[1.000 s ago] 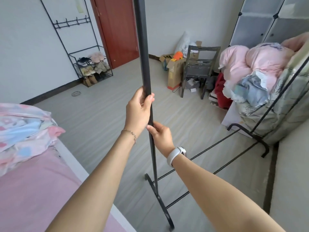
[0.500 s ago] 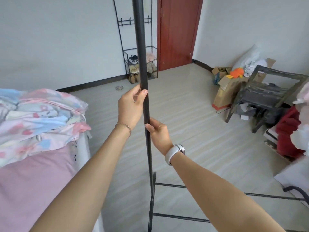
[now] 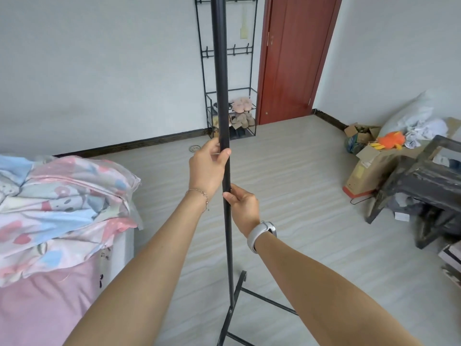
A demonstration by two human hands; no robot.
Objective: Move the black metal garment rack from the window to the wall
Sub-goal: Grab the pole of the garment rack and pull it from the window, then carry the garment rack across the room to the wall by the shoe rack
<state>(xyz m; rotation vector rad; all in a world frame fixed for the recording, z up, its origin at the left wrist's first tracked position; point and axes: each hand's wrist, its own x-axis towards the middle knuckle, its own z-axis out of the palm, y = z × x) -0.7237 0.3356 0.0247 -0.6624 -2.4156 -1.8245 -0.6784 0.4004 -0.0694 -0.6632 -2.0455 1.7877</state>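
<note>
Two hands are on the upright pole [image 3: 225, 221] of the black metal garment rack [image 3: 222, 71], and I see both forearms reaching out from the bottom edge. My right hand [image 3: 243, 208] sits lower, white watch [image 3: 262, 233] on the wrist, thumb laid on the near face of the pole and the other fingers curled round its far side. My left hand [image 3: 207, 168] is directly above, thin bracelet [image 3: 199, 194] at the wrist, fingers wrapped tight round the pole with the thumb tip showing on its right side. Both grips are closed on the tube, one just above the other, not touching.

Below my arms the pole meets the rack's foot bar [image 3: 234, 300], and thin cross rails [image 3: 269, 300] run off to the right, low over the floor [image 3: 299, 196]. The rack stands out in the open floor, beside the foot corner of the bed [image 3: 50, 308] at my left, where a flowered quilt [image 3: 62, 196] is heaped on the pink sheet.

At the right edge sit a dark chair [image 3: 424, 186] and a cardboard box [image 3: 366, 171] with an orange toy [image 3: 390, 139] on top.

Farther off, straight behind the pole, a shoe stand [image 3: 239, 116] with slippers rests against the far wall [image 3: 99, 71], well apart from the rack, next to a red door [image 3: 294, 58].
</note>
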